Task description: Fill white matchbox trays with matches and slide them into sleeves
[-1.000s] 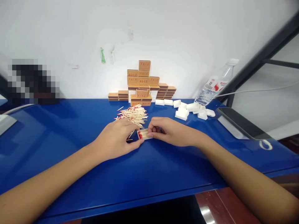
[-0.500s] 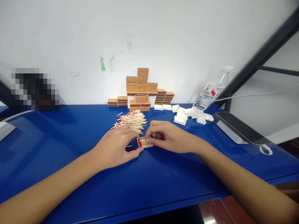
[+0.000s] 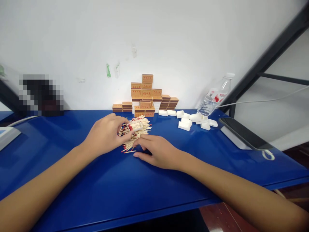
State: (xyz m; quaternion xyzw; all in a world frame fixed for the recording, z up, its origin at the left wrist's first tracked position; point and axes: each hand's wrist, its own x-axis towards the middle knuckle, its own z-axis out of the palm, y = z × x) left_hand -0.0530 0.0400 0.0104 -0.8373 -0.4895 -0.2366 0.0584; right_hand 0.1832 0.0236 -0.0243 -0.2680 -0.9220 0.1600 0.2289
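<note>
My left hand [image 3: 108, 132] grips a white matchbox tray [image 3: 140, 129] between thumb and fingers, over the heap of matches. Red-headed matches lie in the tray, their heads toward my left hand. Beneath and around it spreads the pile of loose matches [image 3: 145, 123] on the blue table. At the near edge of that pile is my right hand [image 3: 159, 151], thumb and fingers apart, the fingertips by the matches. One loose match [image 3: 130, 151] lies close to its thumb.
Brown matchboxes [image 3: 146, 93] stand stacked against the wall behind the pile. Several white trays [image 3: 184, 125] lie to the right, before a tilted water bottle [image 3: 213, 96]. Farther right a phone [image 3: 245, 132] rests on a white block. A pixelated dark object [image 3: 42, 96] stands at the left.
My left hand has lifted the filled tray from the table and carried it up and left over the match pile. My right hand has left the tray and moved left and nearer, opening its fingers.
</note>
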